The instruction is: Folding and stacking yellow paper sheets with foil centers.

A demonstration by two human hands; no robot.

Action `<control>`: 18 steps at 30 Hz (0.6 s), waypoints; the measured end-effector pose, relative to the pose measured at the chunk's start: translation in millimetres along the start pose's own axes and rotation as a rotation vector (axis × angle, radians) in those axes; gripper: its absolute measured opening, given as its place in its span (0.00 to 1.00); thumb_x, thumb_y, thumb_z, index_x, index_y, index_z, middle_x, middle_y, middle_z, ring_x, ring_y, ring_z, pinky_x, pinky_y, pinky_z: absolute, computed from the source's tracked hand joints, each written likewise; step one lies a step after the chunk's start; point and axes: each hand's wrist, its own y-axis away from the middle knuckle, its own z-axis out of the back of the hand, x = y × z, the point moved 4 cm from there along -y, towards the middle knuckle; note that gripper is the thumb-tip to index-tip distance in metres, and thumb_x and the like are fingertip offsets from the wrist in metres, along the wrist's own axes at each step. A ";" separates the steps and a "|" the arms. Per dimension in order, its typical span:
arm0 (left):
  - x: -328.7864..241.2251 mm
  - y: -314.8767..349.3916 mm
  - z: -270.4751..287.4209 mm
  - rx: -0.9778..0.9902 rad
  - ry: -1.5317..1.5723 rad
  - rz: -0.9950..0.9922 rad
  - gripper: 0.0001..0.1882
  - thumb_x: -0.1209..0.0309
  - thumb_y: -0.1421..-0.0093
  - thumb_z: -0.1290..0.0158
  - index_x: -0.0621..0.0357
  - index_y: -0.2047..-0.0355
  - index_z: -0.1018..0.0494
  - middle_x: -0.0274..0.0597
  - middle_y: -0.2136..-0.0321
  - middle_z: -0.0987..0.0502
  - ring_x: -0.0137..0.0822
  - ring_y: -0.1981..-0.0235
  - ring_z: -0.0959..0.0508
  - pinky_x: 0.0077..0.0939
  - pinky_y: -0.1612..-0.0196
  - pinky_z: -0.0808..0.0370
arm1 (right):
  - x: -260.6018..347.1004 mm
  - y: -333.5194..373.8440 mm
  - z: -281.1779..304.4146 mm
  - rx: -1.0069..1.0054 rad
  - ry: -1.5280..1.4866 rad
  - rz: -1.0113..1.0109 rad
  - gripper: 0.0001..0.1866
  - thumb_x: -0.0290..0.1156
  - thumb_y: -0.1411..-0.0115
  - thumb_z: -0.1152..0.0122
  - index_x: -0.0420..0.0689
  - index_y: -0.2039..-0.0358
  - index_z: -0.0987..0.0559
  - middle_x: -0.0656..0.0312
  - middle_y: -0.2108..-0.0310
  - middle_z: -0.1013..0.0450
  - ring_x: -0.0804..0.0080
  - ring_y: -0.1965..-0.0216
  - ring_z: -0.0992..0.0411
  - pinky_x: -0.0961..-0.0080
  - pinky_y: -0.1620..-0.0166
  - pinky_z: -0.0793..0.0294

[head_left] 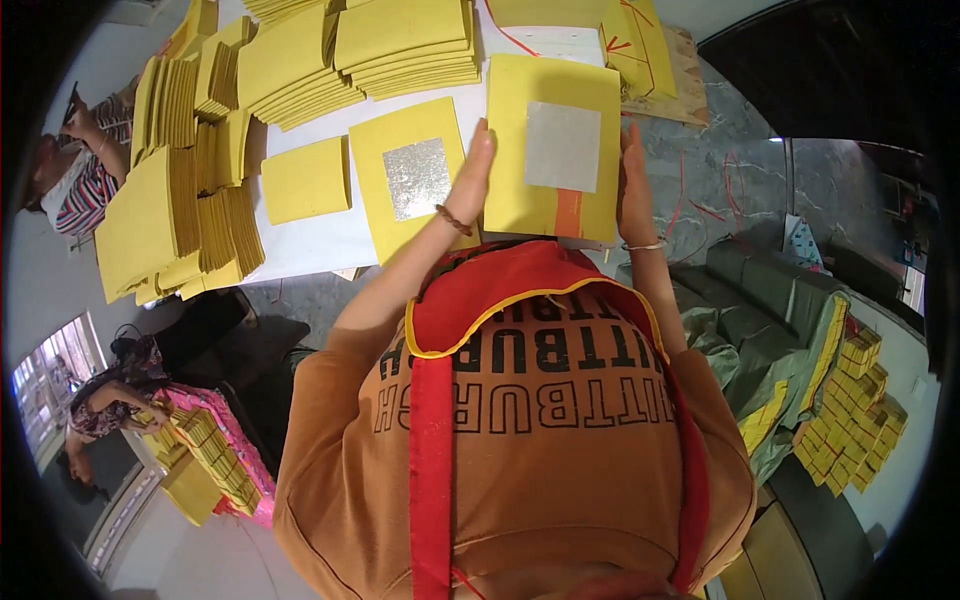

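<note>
At the table's near edge, a stack of yellow joss paper [510,150] is held upright between my two hands. Its top sheet bears a silver square and an orange strip below it. My left hand [475,172] lies flat along the stack's left side, and my right hand [634,190] presses the right side. Most of the fingers are hidden behind the edges. Just left of my left hand lies another yellow sheet with a silver foil square [417,178], partly covered by my forearm. Beside that is a smaller folded yellow bundle [305,180].
Tall piles of folded yellow paper [405,40] crowd the white table's [300,245] far and left sides. A red-tied yellow bundle [640,50] stands at the back right. Two other people work at the left. Small yellow bundles [850,410] are heaped at right, beside a green-grey sofa [750,300].
</note>
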 end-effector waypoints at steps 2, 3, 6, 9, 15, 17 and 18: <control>-2.2 1.0 -7.2 0.018 0.050 -0.036 0.42 0.46 0.38 0.67 0.68 0.38 0.66 0.54 0.37 0.64 0.42 0.35 0.63 0.29 0.36 0.62 | -0.1 2.0 -12.5 0.177 0.075 0.025 0.28 0.38 0.34 0.68 0.42 0.36 0.57 0.59 0.36 0.57 0.70 0.36 0.57 0.75 0.38 0.55; -3.0 2.0 -7.7 0.025 0.049 -0.034 0.42 0.46 0.38 0.67 0.68 0.38 0.66 0.54 0.37 0.64 0.42 0.35 0.63 0.29 0.36 0.62 | 1.9 2.0 -13.9 0.169 0.074 0.025 0.28 0.38 0.34 0.68 0.42 0.36 0.57 0.59 0.36 0.57 0.70 0.36 0.57 0.75 0.38 0.55; -15.9 6.9 -10.0 0.033 -0.037 0.045 0.42 0.48 0.38 0.65 0.68 0.38 0.67 0.53 0.36 0.63 0.42 0.35 0.63 0.28 0.36 0.62 | 4.0 2.8 -13.8 0.157 -0.023 -0.021 0.29 0.38 0.34 0.66 0.42 0.37 0.56 0.59 0.36 0.56 0.71 0.36 0.57 0.77 0.38 0.56; -21.0 10.4 -6.7 0.029 -0.021 0.019 0.41 0.52 0.39 0.59 0.68 0.39 0.62 0.56 0.37 0.58 0.45 0.35 0.59 0.32 0.36 0.60 | -0.3 1.5 -7.6 0.180 0.025 -0.046 0.29 0.36 0.35 0.62 0.41 0.37 0.55 0.58 0.36 0.57 0.71 0.37 0.56 0.79 0.38 0.55; -93.2 45.2 -14.7 0.336 -0.997 -0.774 0.29 0.62 0.53 0.42 0.58 0.51 0.34 0.48 0.50 0.36 0.45 0.48 0.39 0.38 0.49 0.40 | 51.1 18.4 1.9 0.279 0.794 0.576 0.15 0.31 0.43 0.48 0.49 0.54 0.26 0.65 0.51 0.31 0.69 0.42 0.42 0.67 0.43 0.51; -96.9 51.0 -23.7 0.407 -1.001 -0.785 0.25 0.66 0.56 0.41 0.55 0.55 0.30 0.42 0.53 0.33 0.43 0.51 0.35 0.37 0.52 0.38 | 49.4 22.6 -12.1 0.481 0.972 0.540 0.07 0.32 0.45 0.46 0.50 0.66 0.22 0.69 0.60 0.26 0.68 0.45 0.37 0.63 0.46 0.51; -95.1 53.0 -27.1 0.443 -1.102 -0.818 0.24 0.66 0.56 0.41 0.56 0.56 0.30 0.42 0.54 0.32 0.42 0.53 0.34 0.35 0.53 0.37 | 47.4 22.7 -11.3 0.480 0.971 0.541 0.07 0.32 0.45 0.46 0.50 0.66 0.22 0.69 0.60 0.26 0.68 0.45 0.37 0.63 0.46 0.51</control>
